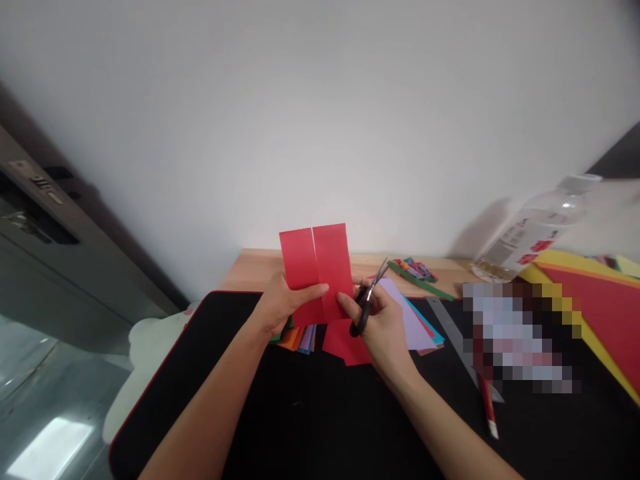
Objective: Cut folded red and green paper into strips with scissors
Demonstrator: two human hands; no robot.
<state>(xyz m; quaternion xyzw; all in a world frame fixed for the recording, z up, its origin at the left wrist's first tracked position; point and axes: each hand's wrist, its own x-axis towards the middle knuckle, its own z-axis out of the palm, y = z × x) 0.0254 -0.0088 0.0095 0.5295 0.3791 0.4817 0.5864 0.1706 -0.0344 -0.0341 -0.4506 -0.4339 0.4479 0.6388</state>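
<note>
A red paper sheet [315, 263] stands upright above the black mat [280, 413], with a cut running down its middle from the top edge. My left hand [283, 303] pinches its lower left part, thumb across the front. My right hand [383, 327] grips black-handled scissors [367, 300], blades pointing up and right, and its fingertips also touch the sheet's lower right corner. More red paper pieces [345, 343] lie on the mat just below the hands.
A stack of coloured papers [300, 337] and a lilac sheet [413, 320] lie under the hands. A metal ruler [457, 340], a red pencil [489, 413], paper strips [417, 270], a tilted clear plastic bottle [535, 230] and large yellow and red sheets [600, 307] are to the right.
</note>
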